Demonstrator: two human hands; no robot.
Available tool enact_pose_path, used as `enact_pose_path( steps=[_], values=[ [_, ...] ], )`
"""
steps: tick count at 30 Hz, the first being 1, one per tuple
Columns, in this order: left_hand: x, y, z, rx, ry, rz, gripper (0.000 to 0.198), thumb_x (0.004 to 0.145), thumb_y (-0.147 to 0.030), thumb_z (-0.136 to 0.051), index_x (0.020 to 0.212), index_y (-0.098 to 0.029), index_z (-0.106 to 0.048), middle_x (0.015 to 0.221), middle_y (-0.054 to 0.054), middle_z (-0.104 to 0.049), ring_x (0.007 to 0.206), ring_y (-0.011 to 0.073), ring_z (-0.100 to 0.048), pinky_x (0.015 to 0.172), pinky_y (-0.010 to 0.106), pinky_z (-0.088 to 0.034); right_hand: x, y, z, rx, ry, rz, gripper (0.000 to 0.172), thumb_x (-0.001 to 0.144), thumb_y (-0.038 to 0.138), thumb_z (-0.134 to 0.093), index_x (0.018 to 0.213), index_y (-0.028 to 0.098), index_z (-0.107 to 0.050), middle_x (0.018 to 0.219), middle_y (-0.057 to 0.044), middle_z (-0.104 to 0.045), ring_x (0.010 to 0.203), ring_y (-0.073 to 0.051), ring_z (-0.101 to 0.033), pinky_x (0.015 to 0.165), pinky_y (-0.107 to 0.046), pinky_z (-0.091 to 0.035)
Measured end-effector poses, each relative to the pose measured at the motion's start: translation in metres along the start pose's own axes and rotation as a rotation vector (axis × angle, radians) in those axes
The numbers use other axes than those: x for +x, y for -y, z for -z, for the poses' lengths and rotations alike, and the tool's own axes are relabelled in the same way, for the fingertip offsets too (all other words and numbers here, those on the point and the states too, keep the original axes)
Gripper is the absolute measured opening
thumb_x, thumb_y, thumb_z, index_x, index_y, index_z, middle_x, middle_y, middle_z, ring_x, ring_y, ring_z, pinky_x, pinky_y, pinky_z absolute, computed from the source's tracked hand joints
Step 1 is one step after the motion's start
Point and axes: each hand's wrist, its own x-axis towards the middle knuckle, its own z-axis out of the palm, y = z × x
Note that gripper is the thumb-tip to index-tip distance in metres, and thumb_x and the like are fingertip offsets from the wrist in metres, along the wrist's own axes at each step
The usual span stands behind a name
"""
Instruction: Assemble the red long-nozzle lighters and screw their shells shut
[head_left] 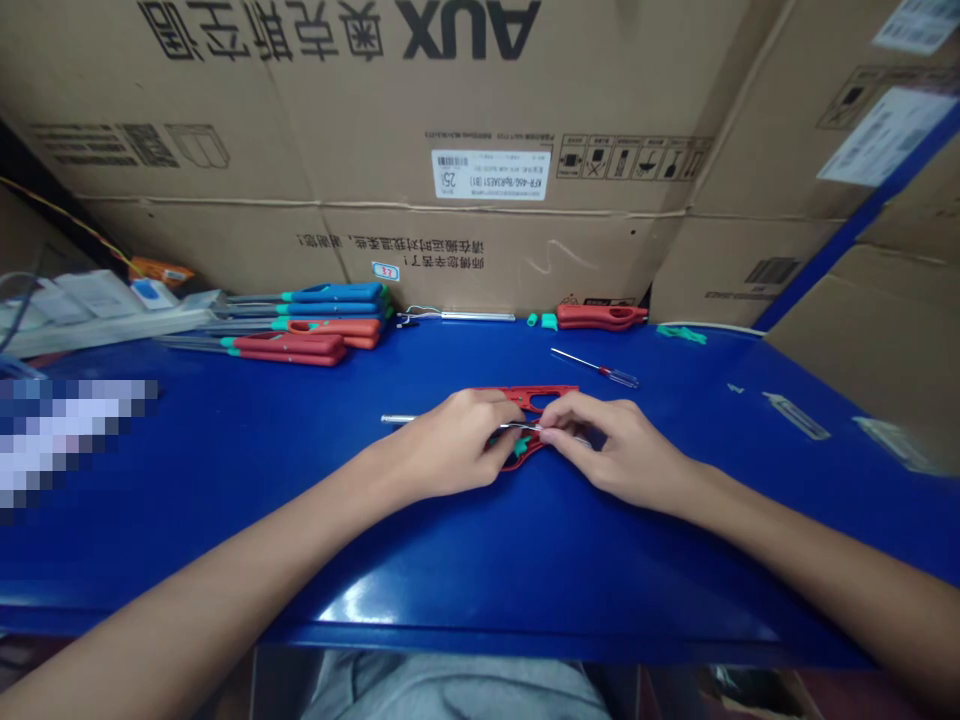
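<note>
Room along blue workbench (165,540) front; cartons (480,240) block far edge; screwdriver (596,368) beyond red frame (551,392)

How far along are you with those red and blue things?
Quite far, it seems. Done-looking: the blue handles and red ones lined up at the back. In hand: the left hand and right hand hold an open red handle with a metal rod and green piece. Left: a loose red handle and green bits.
</note>
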Motion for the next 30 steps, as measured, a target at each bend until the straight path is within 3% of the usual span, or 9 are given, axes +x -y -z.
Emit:
enact_pose_path(
  steps=[9,15,18,21,25,30],
  values=[
    [-0.0007,0.0005,-0.0007,0.005,0.069,-0.001,0.025,0.093,-0.012,-0.040,0.093,-0.012,-0.066,0.090,0.009,-0.066,0.080,0.0184,-0.062,0.073,0.031,-0.048,0.0005,0.0015,0.0003,-0.005,-0.018,0.008,0.007,0.090,0.018,-0.054,0.089,0.018,-0.060,0.074,0.000,-0.065,0.061,-0.010,-0.056,0.057,-0.021,-0.043],
    [-0.0009,-0.0032,-0.0017,-0.041,0.037,0.003,0.021,0.093,-0.018,-0.047,0.103,-0.013,-0.065,0.097,0.010,-0.067,0.090,0.0206,-0.064,0.079,0.032,-0.050,0.0015,0.0026,-0.0007,0.030,-0.017,0.001,0.006,0.089,0.017,-0.054,0.086,0.019,-0.060,0.073,0.000,-0.065,0.061,-0.010,-0.057,0.056,-0.021,-0.043],
    [-0.0010,-0.0030,-0.0025,-0.080,0.018,0.008,0.021,0.096,-0.025,-0.046,0.108,-0.015,-0.061,0.097,0.007,-0.067,0.087,0.0183,-0.064,0.073,0.029,-0.049,0.0010,0.0029,-0.0009,0.034,-0.018,0.004,0.007,0.089,0.016,-0.053,0.085,0.019,-0.059,0.072,0.001,-0.064,0.060,-0.010,-0.056,0.055,-0.021,-0.042],
    [-0.0013,-0.0012,-0.0041,-0.105,0.004,0.013,0.020,0.099,-0.027,-0.043,0.106,-0.017,-0.059,0.094,0.004,-0.067,0.080,0.0159,-0.064,0.067,0.027,-0.046,0.0002,0.0030,-0.0016,0.029,-0.014,0.005,0.007,0.090,0.017,-0.053,0.086,0.019,-0.058,0.069,0.002,-0.062,0.058,-0.009,-0.054,0.053,-0.021,-0.042],
    [-0.0018,0.0009,-0.0053,-0.112,-0.009,0.004,0.018,0.098,-0.024,-0.044,0.103,-0.017,-0.060,0.095,0.005,-0.068,0.086,0.0174,-0.065,0.072,0.028,-0.048,0.0001,0.0038,-0.0015,0.029,-0.012,0.015,0.003,0.090,0.021,-0.056,0.091,0.019,-0.058,0.077,0.000,-0.065,0.063,-0.011,-0.058,0.058,-0.022,-0.047],
    [-0.0019,0.0036,-0.0049,-0.118,-0.028,0.023,0.018,0.096,-0.023,-0.046,0.105,-0.018,-0.061,0.092,0.006,-0.069,0.083,0.0176,-0.066,0.073,0.028,-0.049,-0.0001,0.0012,0.0020,-0.026,-0.029,0.048,0.019,0.085,0.020,-0.062,0.103,0.020,-0.057,0.082,-0.002,-0.070,0.066,-0.013,-0.064,0.062,-0.024,-0.053]
  ],
)
